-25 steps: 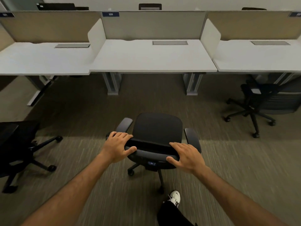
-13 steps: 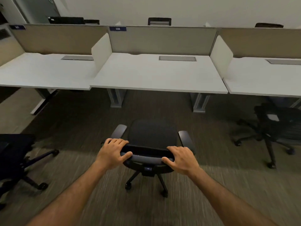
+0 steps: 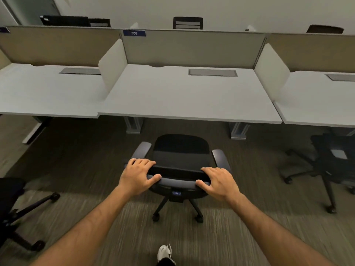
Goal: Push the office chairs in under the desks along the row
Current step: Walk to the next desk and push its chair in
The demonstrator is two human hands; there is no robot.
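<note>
A black office chair (image 3: 181,150) with grey armrests stands on the carpet just short of the middle white desk (image 3: 184,96), its seat facing the desk. My left hand (image 3: 137,176) grips the left end of the chair's backrest top. My right hand (image 3: 219,182) grips the right end, thumb under the rim. The front of the seat is close to the desk's near edge, not under it.
A second black chair (image 3: 334,162) stands out from the right desk (image 3: 318,104). A third chair (image 3: 11,206) sits at the left edge, away from the left desk (image 3: 44,93). Beige partitions (image 3: 192,48) back the desks. My white shoe (image 3: 164,254) shows at the bottom.
The chair has rolled forward toward the middle desk with both hands on its backrest. I have stepped closer, so the desks fill more of the view.
</note>
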